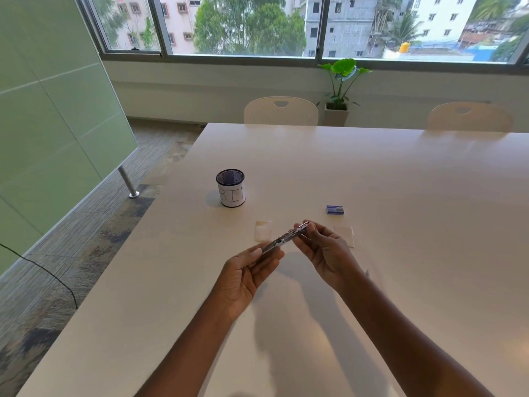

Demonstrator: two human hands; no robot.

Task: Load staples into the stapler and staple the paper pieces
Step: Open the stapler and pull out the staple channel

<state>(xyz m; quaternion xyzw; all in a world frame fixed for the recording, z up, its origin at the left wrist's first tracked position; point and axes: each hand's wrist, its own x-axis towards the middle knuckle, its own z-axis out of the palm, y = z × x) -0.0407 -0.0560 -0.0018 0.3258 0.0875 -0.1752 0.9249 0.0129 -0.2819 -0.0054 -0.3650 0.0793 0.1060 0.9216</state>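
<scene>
Stapler: the stapler [286, 237] is swung open into one long strip and held in the air just above the worktop [400, 181], between both hands.
Left hand: the left hand [246, 276] lies palm up, its fingers and thumb closed on the stapler's near end.
Right hand: the right hand [326, 253] has its fingers pinched together on the stapler's far end.
Staples: the blue staple box [335, 209] sits on the worktop beyond the right hand, apart from it. Whether any strip is in the magazine is too small to tell.
Paper: one paper piece [263, 231] lies left of the stapler and the other paper piece [345, 235] lies right of it, well apart and unjoined.
Bin: a mesh cup marked BIN [230, 188] stands further back on the left.
Progress: judged early, in the loading step. Opening looks done; closing the stapler, stacking the papers and stapling are left.
</scene>
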